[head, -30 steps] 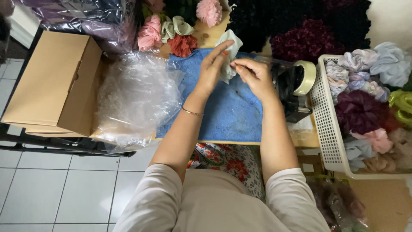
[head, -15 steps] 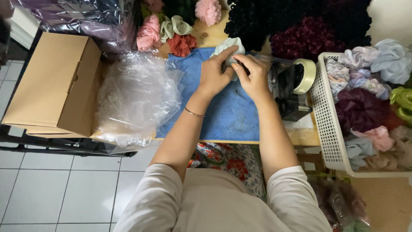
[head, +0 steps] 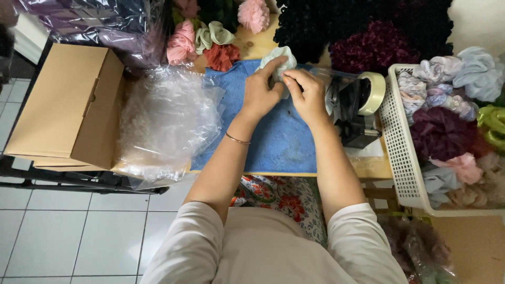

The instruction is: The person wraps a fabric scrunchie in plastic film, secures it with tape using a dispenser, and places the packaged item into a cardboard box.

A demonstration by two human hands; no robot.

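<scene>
A pale green scrunchie [head: 280, 59] sits at the far edge of the blue towel [head: 284, 137], pinched by both the left hand [head: 260, 93] and the right hand [head: 307, 94]; its long axis cannot be told. A clear plastic bag [head: 168, 121] lies left, beside a brown cardboard box [head: 66, 108]; a white basket [head: 400, 142] stands right.

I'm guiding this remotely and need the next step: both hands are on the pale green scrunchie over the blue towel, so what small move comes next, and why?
Probably ease the pale green scrunchie further into the clear bag. The left hand and right hand both pinch it above the blue towel, and clear plastic lies right beside it toward the tape dispenser. Whether the bag's mouth is open cannot be seen.
</scene>
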